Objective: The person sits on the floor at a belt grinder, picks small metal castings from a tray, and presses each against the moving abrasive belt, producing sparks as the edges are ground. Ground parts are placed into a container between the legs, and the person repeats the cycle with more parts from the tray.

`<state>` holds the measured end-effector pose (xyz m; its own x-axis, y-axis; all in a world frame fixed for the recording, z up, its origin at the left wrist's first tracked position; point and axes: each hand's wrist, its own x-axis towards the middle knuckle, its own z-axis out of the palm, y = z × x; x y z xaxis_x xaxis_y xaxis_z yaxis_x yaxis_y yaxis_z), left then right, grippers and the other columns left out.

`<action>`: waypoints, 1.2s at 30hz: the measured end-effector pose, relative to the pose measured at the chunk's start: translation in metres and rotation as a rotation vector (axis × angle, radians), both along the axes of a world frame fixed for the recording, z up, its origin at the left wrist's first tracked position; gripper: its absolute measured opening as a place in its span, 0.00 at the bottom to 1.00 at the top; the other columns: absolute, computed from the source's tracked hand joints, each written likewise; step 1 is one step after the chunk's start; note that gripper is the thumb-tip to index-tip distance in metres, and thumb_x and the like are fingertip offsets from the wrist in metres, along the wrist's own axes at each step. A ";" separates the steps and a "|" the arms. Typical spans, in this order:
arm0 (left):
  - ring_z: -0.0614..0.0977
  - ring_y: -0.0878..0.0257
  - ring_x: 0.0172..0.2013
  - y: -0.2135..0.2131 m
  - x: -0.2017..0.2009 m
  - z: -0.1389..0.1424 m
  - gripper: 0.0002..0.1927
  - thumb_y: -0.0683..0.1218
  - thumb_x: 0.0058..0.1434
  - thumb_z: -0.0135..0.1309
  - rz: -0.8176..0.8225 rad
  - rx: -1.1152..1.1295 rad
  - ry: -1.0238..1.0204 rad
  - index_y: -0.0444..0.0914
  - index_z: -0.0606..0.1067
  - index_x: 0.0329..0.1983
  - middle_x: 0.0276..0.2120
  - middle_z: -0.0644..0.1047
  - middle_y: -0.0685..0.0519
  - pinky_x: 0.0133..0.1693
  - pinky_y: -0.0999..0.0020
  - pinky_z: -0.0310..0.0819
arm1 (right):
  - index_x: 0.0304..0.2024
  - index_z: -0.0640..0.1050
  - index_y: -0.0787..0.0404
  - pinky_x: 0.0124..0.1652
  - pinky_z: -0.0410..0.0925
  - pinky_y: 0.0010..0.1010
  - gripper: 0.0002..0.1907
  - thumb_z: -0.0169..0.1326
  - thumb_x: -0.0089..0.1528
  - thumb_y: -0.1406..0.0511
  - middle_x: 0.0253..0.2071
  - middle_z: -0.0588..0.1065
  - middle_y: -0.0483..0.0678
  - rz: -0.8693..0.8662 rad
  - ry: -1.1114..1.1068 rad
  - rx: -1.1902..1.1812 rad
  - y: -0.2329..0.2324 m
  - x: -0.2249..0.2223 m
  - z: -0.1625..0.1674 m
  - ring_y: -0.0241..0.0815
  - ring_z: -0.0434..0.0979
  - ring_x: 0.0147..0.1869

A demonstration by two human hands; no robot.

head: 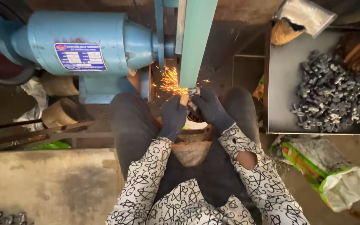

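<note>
Both my hands wear dark gloves and meet over my lap. My left hand [173, 117] and my right hand [211, 109] pinch a small metal part [192, 91] between the fingertips and press it against the green sanding belt [196, 41] of the blue belt grinder [84, 46]. Orange sparks [170, 81] spray to the left from the contact point. The part itself is mostly hidden by my fingers. A brown clay bowl [191, 151] rests between my knees, under my wrists.
A grey metal tray [284, 83] at the right holds a heap of several small dark metal parts [332, 98]. A green-and-white sack [330, 175] lies below it. Concrete floor at lower left; a few metal parts [5, 218] lie at the bottom left corner.
</note>
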<state>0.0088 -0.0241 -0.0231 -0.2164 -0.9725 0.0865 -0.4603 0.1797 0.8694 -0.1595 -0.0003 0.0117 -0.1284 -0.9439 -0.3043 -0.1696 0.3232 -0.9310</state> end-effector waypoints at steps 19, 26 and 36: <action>0.74 0.67 0.36 0.008 0.002 0.034 0.16 0.45 0.70 0.52 -0.070 0.737 0.808 0.33 0.74 0.58 0.41 0.77 0.55 0.38 0.66 0.74 | 0.51 0.77 0.64 0.44 0.71 0.22 0.12 0.48 0.69 0.66 0.40 0.79 0.38 -0.092 -0.414 -0.101 0.034 0.028 0.028 0.25 0.78 0.44; 0.77 0.72 0.39 -0.011 -0.003 0.024 0.14 0.46 0.71 0.52 -0.023 0.303 0.484 0.31 0.77 0.50 0.38 0.80 0.56 0.42 0.74 0.72 | 0.42 0.77 0.65 0.36 0.68 0.27 0.11 0.50 0.70 0.63 0.31 0.77 0.45 -0.064 0.053 -0.192 0.004 0.010 0.010 0.32 0.75 0.35; 0.79 0.66 0.26 -0.008 -0.022 0.011 0.11 0.46 0.69 0.50 0.043 0.361 0.188 0.32 0.77 0.41 0.26 0.78 0.50 0.31 0.68 0.72 | 0.40 0.76 0.66 0.36 0.66 0.28 0.11 0.50 0.70 0.64 0.31 0.74 0.44 -0.064 -0.022 -0.129 0.006 -0.012 -0.005 0.29 0.70 0.35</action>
